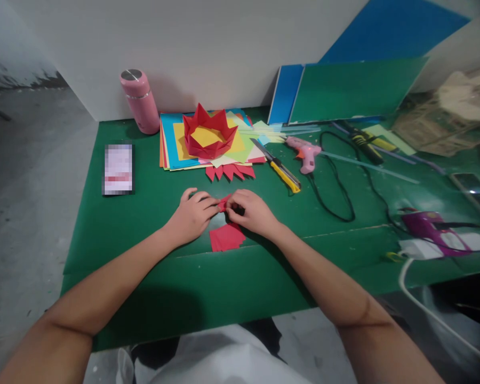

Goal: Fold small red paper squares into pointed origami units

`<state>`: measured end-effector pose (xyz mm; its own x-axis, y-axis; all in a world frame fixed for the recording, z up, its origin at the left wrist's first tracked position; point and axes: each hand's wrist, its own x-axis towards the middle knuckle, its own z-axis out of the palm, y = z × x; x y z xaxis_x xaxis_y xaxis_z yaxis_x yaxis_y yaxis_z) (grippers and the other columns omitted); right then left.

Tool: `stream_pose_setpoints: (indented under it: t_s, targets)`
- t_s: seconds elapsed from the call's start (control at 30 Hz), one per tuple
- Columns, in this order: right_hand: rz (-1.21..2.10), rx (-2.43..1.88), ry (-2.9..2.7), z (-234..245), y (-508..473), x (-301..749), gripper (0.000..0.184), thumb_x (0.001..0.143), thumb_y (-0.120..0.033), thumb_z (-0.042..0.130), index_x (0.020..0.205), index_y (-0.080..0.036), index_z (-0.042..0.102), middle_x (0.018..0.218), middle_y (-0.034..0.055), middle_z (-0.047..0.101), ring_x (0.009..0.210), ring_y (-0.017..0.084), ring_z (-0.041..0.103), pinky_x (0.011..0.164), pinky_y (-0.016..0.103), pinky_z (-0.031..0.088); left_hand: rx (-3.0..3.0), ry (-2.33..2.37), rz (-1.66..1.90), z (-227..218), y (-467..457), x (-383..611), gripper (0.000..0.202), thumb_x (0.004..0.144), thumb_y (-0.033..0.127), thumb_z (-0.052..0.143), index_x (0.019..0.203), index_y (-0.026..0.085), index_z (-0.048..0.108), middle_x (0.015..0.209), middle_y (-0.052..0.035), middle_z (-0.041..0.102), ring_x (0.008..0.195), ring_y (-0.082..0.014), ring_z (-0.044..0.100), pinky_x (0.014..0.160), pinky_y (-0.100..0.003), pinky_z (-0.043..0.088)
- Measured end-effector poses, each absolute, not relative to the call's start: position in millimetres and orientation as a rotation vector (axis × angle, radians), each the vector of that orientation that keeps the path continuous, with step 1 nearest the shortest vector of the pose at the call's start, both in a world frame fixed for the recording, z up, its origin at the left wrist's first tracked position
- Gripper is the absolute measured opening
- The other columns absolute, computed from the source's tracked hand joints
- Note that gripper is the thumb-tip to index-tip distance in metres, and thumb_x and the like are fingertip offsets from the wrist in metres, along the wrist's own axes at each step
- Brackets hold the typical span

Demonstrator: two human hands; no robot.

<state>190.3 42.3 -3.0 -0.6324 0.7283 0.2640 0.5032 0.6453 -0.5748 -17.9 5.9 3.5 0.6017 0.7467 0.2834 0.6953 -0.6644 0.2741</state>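
Note:
My left hand (192, 214) and my right hand (253, 213) meet over the green table (144, 277), both pinching a small folded piece of red paper (224, 203) between their fingertips. A few flat red paper squares (226, 237) lie just below my hands. Behind them stands a red paper crown (206, 132) with a yellow bottom, on a stack of coloured paper sheets (172, 144). Several red pointed folded pieces (229, 172) lie at the stack's front edge.
A pink bottle (138, 100) stands at the back left, a phone (118, 168) lies left. A yellow utility knife (282, 170), pink glue gun (304, 153), black cord (340, 186), purple glue gun (432, 226) and green and blue boards (352, 88) lie to the right.

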Motion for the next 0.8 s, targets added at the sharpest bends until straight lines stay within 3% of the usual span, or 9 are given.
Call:
stream_pose_setpoints:
  t_s: [0.2,0.8]
  targets:
    - [0.617,-1.053,-2.357,-4.3,42.0,186.7,0.013,0.076,-0.013,0.057,0.067,-0.019,0.050,0.064,-0.0004,0.052,0.065,0.015,0.046,0.066,0.028,0.035,2.677,1.190,0.579,3.1,3.8,-17.0,0.036,0.090,0.009,0.037,0.111,0.020,0.065,0.120,-0.0058,0.067,0.119,-0.0223,0.051,0.103,-0.047,0.027]
    - [0.652,-1.193,-2.327,0.1,42.8,181.4,0.015,0.072,-0.013,0.059,0.063,-0.019,0.049,0.061,-0.0014,0.049,0.062,0.014,0.045,0.062,0.027,0.033,2.612,1.143,0.579,5.5,4.5,-17.8,0.034,0.088,0.009,0.040,0.110,0.019,0.064,0.116,-0.0072,0.069,0.114,-0.0223,0.055,0.105,-0.049,0.028]
